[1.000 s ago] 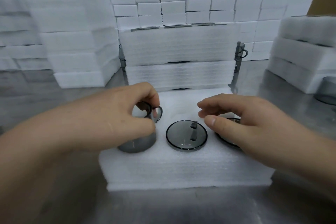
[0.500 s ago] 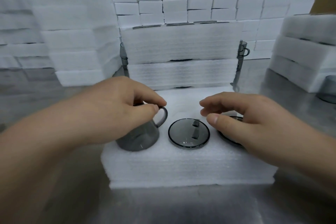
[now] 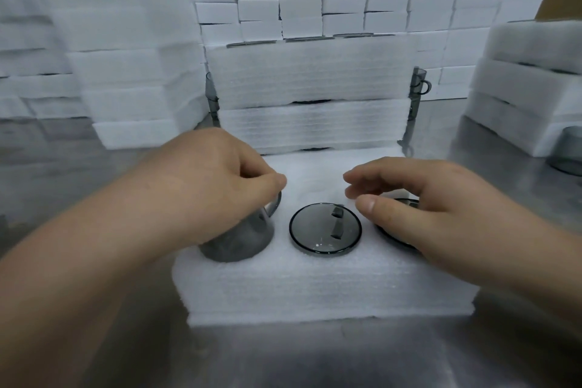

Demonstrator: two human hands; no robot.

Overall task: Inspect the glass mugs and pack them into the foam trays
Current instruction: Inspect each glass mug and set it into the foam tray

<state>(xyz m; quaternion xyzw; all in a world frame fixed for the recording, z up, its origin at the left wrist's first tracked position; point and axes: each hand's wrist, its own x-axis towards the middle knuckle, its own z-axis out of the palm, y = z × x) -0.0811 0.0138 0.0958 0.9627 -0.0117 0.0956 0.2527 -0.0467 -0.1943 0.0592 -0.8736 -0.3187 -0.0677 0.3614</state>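
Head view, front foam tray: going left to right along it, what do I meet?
left mug, its top in the left hand's grip → middle mug, sunk into the foam tray → right mug, mostly hidden under the right hand

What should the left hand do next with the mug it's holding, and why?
Probably press the left mug straight down: the left hand grips it, it leans and stands above the foam tray, while the middle mug sits flush.
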